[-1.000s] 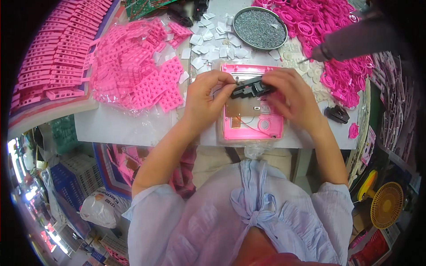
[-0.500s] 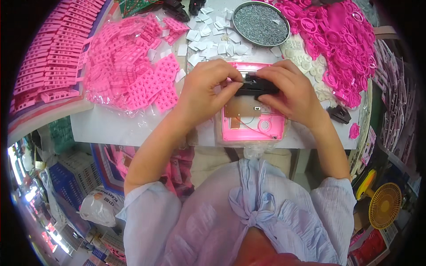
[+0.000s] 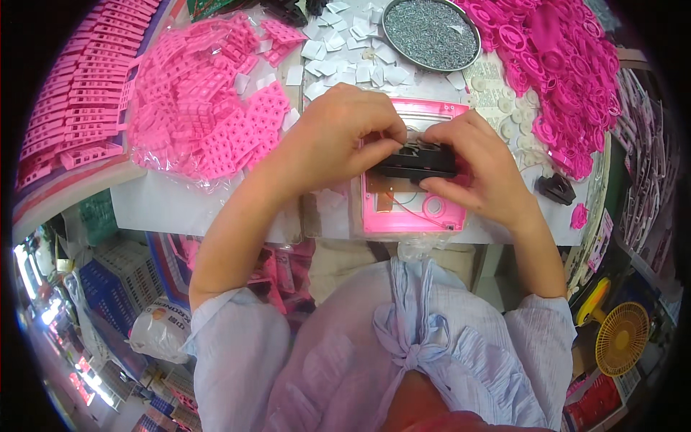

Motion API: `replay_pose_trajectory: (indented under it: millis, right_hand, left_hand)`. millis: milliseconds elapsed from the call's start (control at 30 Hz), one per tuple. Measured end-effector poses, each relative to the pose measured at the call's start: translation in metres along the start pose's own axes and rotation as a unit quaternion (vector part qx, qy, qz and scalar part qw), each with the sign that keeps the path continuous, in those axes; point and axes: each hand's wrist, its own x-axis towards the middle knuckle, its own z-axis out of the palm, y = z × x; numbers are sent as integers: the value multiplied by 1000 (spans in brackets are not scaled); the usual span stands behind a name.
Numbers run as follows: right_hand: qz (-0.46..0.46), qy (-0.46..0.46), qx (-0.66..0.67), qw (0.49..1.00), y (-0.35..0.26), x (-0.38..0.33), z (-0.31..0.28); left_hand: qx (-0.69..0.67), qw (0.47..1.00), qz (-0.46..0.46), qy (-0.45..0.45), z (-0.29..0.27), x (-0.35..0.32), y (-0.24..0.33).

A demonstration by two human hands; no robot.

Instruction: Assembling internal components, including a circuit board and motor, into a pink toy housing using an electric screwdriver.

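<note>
Nearer the person now than half a second ago, the black part (image 3: 425, 162) has slid from the far half of the pink case (image 3: 405, 223) toward its middle, where it sits above the brown board (image 3: 379, 185). Both hands have come along with it. From where I stand, the right hand (image 3: 484, 164) grips the part's right end, thumb on the near side, fingers on the far side. The left hand (image 3: 351, 133) is at the part's far left, thumb and forefinger drawn narrow; whether they pinch anything small, I can't tell.

A thin red wire (image 3: 412, 211) crosses the near part of the case. Beyond lie scattered white squares (image 3: 354, 47) and a round dish (image 3: 433, 70) of small metal bits (image 3: 426, 32). Pink lattice pieces (image 3: 248, 133) heap up on the left, deeper pink ring pieces (image 3: 558, 72) at far right. Another black piece (image 3: 556, 189) rests just right of the right hand.
</note>
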Motion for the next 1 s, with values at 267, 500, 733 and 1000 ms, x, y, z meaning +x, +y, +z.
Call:
replay_pose_trajectory:
  millis: [267, 500, 733, 1000]
  right_hand:
    - [-59, -42, -65, 995, -5, 9, -1]
    - [-19, -82, -118, 989, -23, 12, -4]
    - [-14, -13, -223, 975, -39, 2, 10]
    - [-96, 409, 159, 893, -4, 20, -100]
  left_hand:
    - [166, 981, 93, -38, 1, -5, 12]
    - [-81, 979, -187, 18, 12, -16, 22]
    - [-90, 963, -251, -42, 9, 4, 21]
    - [-66, 962, -255, -66, 4, 15, 17]
